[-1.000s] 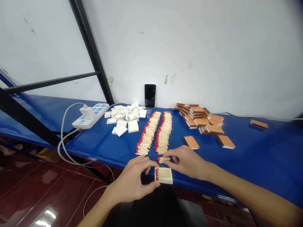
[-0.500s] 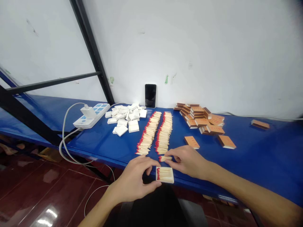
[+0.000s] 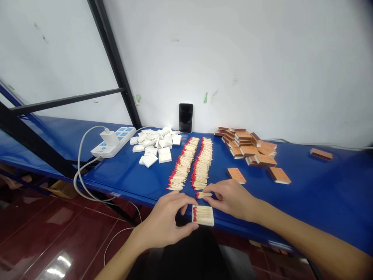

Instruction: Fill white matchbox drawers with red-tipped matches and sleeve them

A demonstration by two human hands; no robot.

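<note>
Head view: the small bundle of red-tipped wooden matches is at the near edge of the blue counter. Its long axis runs left to right, with the red tips to the left. The right hand takes it from the right-hand end, and the grip of thumb and forefinger is clamped on the bare wooden ends.

Just nearer the person, close to touching the bundle, is the shallow white cardboard tray. It is partly filled with matches lying the same way, tips left. The bundle lies directly beyond the tray, parallel to the matches in it.

The tray juts over the near edge, and the left hand has its grip shut on the tray's left end, fingers above and thumb below. The right forearm comes in low from the near right, with the wrist flat. The left forearm rises from below the edge.

Two long rows of loose matches run from the bundle toward the far edge. A pile of empty white trays lies to their left and a heap of orange cardboard sleeves to their right. A black phone leans on the wall, and a white power strip lies toward the far left.
</note>
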